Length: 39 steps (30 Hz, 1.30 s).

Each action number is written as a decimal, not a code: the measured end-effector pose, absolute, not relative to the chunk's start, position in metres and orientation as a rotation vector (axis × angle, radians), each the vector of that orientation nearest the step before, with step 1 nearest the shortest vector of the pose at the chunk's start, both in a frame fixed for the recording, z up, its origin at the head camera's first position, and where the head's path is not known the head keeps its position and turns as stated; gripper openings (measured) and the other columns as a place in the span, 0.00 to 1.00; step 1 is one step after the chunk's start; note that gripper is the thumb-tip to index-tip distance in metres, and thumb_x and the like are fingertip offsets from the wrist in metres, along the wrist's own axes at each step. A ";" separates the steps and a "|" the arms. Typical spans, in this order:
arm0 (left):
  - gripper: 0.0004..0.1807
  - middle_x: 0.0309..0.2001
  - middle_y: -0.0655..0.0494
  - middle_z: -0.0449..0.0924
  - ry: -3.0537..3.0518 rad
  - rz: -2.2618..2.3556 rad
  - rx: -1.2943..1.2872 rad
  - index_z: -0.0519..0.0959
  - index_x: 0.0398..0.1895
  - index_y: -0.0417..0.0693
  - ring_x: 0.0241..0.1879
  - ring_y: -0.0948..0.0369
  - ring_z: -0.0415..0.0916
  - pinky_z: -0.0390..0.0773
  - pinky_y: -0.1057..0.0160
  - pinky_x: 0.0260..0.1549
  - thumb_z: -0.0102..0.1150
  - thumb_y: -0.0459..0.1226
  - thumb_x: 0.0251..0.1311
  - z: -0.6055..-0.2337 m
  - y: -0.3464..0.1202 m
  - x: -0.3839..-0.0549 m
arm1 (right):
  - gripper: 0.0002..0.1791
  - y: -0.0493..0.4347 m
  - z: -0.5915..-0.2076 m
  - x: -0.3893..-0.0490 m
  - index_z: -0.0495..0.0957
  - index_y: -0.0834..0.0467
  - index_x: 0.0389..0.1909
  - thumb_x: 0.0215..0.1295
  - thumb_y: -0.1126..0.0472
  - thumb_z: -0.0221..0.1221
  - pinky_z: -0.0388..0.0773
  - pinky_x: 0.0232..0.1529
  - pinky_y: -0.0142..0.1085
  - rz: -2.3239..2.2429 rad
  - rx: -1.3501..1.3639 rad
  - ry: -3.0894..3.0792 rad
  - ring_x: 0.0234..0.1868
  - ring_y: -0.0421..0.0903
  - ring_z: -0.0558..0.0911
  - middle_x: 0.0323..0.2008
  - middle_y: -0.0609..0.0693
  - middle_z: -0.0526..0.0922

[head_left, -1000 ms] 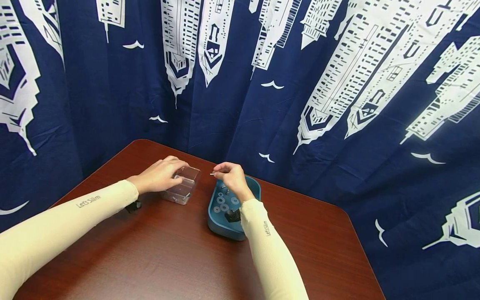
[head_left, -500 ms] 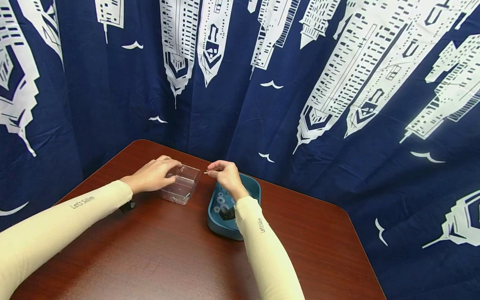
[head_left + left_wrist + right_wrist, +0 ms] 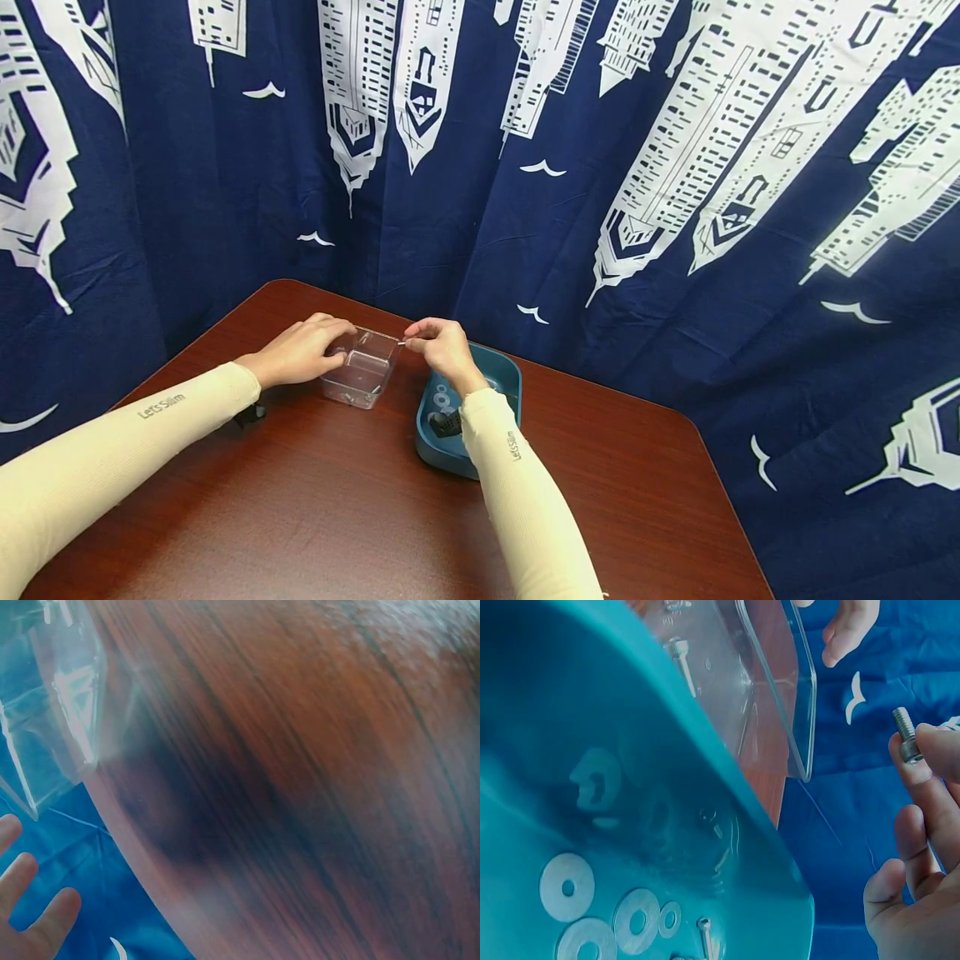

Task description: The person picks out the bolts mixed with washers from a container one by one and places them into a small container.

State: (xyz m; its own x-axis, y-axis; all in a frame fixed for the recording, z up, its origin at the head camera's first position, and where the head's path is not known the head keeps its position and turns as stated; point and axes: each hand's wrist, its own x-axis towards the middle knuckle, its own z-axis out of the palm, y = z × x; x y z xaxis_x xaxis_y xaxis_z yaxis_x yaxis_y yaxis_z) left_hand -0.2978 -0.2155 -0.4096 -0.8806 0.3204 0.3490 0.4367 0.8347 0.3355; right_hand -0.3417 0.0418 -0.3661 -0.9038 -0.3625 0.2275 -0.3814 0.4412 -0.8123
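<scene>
Pinching right hand (image 3: pixel 445 348): grips bolt (image 3: pixel 905 729), now closer to clear box (image 3: pixel 364 375) at its left; transfer seems underway.
Left hand (image 3: pixel 298 350): fingers spread, holding nothing.

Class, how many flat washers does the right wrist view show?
4, in the blue tray: the upper-left washer, the bottom washer cut by the frame, the washer right of it, and the smallest washer, farthest right. Others may be hidden.

Blue skyline-print curtain (image 3: pixel 450 233), reddish-brown tabletop (image 3: pixel 315 500)
</scene>
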 end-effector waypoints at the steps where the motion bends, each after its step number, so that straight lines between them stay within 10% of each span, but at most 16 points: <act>1: 0.24 0.61 0.46 0.79 -2.734 -0.597 -0.579 0.76 0.62 0.43 0.64 0.46 0.68 0.69 0.38 0.61 0.61 0.37 0.63 -0.410 -0.216 -0.298 | 0.04 0.041 -0.366 -0.342 0.86 0.58 0.34 0.58 0.68 0.67 0.69 0.31 0.30 1.506 0.688 -2.649 0.31 0.39 0.77 0.32 0.49 0.89; 39: 0.28 0.63 0.45 0.77 -2.786 -0.677 -0.606 0.74 0.66 0.44 0.64 0.47 0.68 0.70 0.42 0.63 0.64 0.38 0.62 -0.421 -0.223 -0.307 | 0.05 0.014 -0.369 -0.346 0.87 0.59 0.35 0.57 0.69 0.68 0.68 0.28 0.29 1.493 0.717 -2.667 0.28 0.37 0.78 0.33 0.50 0.89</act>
State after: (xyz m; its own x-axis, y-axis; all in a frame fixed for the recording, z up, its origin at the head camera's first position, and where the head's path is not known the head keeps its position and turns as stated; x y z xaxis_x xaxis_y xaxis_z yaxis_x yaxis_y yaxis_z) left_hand -0.3067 -0.2235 -0.4213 -0.8933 0.3402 0.2936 0.4370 0.8098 0.3913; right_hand -0.3459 0.0140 -0.3685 -0.8956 -0.3872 0.2188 -0.3889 0.4434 -0.8075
